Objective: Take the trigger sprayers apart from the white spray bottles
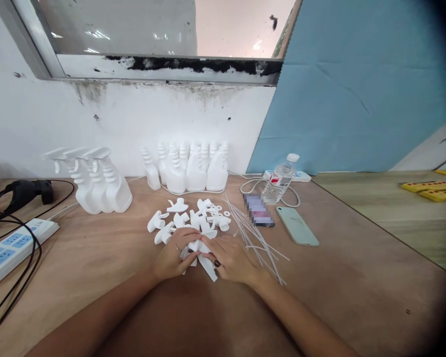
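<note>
My left hand (173, 254) and my right hand (232, 257) meet near the table's middle, fingers bent around a white trigger spray head (207, 267). Both thumbs press on it from the near side, and part of it is hidden by my fingers. Right behind my hands lies a loose pile of white spray heads (180, 219). Small white rings (226, 214) sit at the pile's right side. Thin white dip tubes (258, 243) are spread to the right of my right hand.
White bottles without heads (196, 173) stand along the wall. Bottles with spray heads (111, 191) stand at left, near a power strip (15, 248) and black cables. To the right are a dark phone (259, 210), a pale green phone (297, 226) and a clear water bottle (278, 183).
</note>
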{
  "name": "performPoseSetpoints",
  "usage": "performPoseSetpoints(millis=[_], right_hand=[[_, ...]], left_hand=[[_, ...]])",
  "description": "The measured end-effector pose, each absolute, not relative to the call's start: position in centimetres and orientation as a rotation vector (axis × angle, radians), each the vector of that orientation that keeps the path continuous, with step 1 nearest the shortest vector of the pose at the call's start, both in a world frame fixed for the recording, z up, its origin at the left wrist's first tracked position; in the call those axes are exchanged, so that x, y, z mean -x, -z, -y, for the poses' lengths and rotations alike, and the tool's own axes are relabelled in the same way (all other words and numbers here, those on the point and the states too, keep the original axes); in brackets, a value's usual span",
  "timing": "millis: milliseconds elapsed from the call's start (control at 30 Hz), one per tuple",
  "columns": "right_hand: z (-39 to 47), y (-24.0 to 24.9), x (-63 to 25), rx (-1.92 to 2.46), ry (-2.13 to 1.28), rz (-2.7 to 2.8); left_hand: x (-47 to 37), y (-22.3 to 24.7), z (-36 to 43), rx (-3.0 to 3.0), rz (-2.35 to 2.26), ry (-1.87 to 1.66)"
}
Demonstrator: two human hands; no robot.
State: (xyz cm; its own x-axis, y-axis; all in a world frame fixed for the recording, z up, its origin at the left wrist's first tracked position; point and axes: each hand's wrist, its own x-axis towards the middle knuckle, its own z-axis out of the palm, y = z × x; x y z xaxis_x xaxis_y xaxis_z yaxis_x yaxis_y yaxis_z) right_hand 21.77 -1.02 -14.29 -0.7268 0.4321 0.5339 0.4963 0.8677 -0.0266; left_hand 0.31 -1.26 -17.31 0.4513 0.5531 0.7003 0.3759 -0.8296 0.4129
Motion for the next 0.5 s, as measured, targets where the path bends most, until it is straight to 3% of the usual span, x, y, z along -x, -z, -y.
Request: performPoseSetpoints(millis=[300, 500], right_hand=[[1.1, 15.0, -22.0, 0.697, 0.215, 2.415], [1.1, 13.0, -22.2, 0.923, 0.221, 2.258]], left_hand=[[0.1, 17.6, 1.3, -2.557, -0.785, -1.321], [-0.1, 17.9, 1.3, -2.379, -0.830, -1.420]])
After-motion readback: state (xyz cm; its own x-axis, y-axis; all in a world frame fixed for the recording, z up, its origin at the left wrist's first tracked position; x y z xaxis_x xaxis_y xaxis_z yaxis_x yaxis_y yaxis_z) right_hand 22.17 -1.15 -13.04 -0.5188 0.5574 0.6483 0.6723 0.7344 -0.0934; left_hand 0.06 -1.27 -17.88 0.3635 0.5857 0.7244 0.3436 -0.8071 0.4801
